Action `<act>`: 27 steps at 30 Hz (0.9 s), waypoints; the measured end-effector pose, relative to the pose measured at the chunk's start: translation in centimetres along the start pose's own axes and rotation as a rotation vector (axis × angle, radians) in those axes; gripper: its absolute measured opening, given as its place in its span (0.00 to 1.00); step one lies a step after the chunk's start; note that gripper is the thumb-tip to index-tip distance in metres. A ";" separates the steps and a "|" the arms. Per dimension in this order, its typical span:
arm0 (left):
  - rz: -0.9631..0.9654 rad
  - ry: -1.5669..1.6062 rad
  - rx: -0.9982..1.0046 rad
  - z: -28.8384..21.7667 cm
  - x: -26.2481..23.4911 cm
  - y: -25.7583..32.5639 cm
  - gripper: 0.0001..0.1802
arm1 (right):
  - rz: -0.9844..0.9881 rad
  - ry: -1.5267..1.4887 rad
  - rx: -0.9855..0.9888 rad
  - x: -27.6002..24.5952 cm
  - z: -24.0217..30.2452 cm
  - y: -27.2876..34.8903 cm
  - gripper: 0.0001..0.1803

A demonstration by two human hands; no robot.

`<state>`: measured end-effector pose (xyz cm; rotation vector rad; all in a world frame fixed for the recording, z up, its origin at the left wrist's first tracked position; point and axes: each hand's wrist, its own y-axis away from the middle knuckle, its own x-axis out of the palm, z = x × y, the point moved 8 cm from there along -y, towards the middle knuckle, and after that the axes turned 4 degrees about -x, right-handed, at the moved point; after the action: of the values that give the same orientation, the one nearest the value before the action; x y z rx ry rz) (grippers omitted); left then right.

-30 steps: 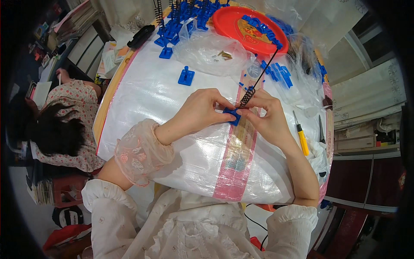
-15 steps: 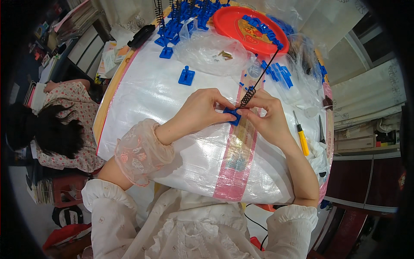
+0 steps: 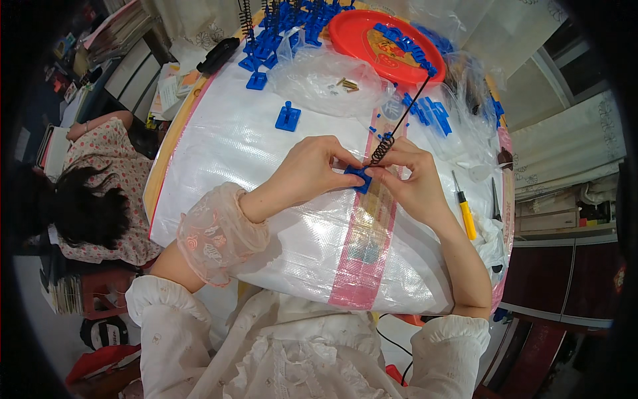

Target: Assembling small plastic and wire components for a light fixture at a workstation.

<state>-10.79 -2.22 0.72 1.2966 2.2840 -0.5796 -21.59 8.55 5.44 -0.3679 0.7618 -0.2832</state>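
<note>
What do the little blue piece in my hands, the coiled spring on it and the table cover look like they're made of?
Blue piece: apparently moulded plastic, uniform saturated colour, matte.
Coiled spring: likely dark metal wire, thin even coils running into a straight rod.
Table cover: seemingly woven plastic sheeting, white, faintly glossy, with a fine weave texture.

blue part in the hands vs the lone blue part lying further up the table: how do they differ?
The blue part in the hands is pinched between the left hand and right hand; the lone blue part lies free on the white sheet, touched by nothing.

The held one has a black coil spring with a long rod rising from it; the lone one shows only a bare blue post.

The held one is mostly hidden by fingers; the lone one shows whole.

Both are the same blue plastic.
</note>
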 end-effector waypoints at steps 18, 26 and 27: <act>-0.009 0.000 0.011 0.0 0.0 0.0 0.19 | 0.000 -0.020 0.010 0.0 0.0 0.0 0.07; -0.014 0.003 0.007 0.1 0.1 0.0 0.19 | 0.012 -0.020 0.019 0.0 -0.3 0.0 0.07; -0.011 0.000 0.005 0.1 0.1 0.0 0.19 | 0.011 -0.019 0.017 0.0 -0.2 0.0 0.07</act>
<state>-10.84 -2.24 0.61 1.2873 2.2926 -0.5894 -21.77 8.51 5.27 -0.3503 0.7417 -0.2753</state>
